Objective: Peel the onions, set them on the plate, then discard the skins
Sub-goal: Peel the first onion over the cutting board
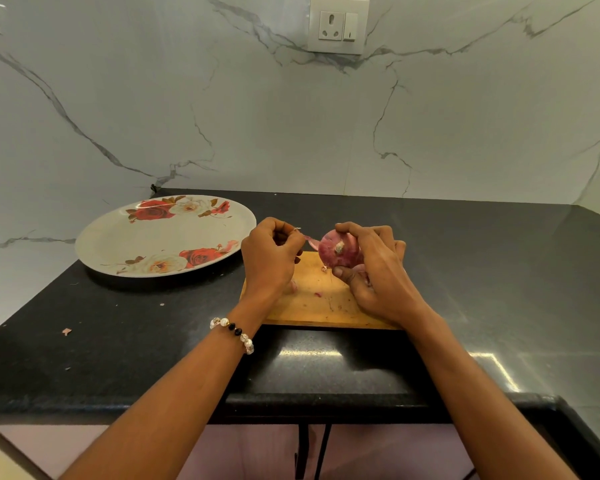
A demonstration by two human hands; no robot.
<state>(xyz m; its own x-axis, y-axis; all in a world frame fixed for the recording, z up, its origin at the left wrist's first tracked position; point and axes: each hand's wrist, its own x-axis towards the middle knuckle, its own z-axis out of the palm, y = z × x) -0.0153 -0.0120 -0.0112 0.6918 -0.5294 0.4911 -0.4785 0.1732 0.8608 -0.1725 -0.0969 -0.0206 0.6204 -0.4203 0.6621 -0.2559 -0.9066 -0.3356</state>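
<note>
**Two hands peeling a red onion over a wooden board**

At far left on the black countertop (118,341) lies a small pink scrap of skin (66,331). Behind it sits a round white plate (125,237) printed with red and cream roses; nothing lies on it. The plate stands just left of the hands and apart from them.

The left hand (269,258), with a beaded bracelet (232,334) on its wrist, has its fingers curled and pinches a thin strip of onion skin (307,240) that stretches rightward to the onion. It hides the left edge of a wooden cutting board (312,303), which carries a few pink flecks.

The red onion (338,252) is held above the board, root end facing the camera. The right hand (374,271) grasps it, fingers over the top, thumb underneath, covering its right side.

A white marble wall (291,116) with a socket and switch (338,24) stands behind.
</note>
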